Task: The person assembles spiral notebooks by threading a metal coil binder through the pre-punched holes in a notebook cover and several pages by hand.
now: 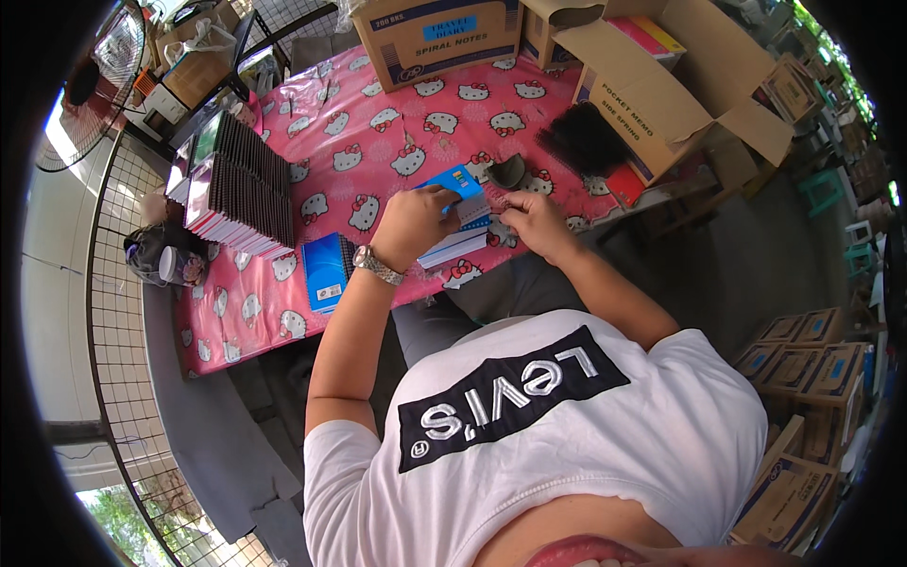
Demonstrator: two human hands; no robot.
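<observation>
A blue-covered notebook (460,181) lies at the table's front, on top of a short stack of blue notebooks (455,248) with white page edges. My left hand (416,224), with a metal watch on its wrist, grips the top notebook from the left, fingers curled over its cover. At the notebook's right edge, where a row of holes shows, my right hand (537,225) is closed in a pinch; what it holds is too small to make out. Left of my left forearm lies another small pile of blue notebooks (326,274) with a dark spiral binding.
Tall stacks of spiral notebooks (248,184) stand at the left. A dark curved piece (508,173) sits just beyond my right hand, near a heap of thin black coils (586,140). Cardboard boxes (439,42) line the far edge; an open carton (652,118) stands right.
</observation>
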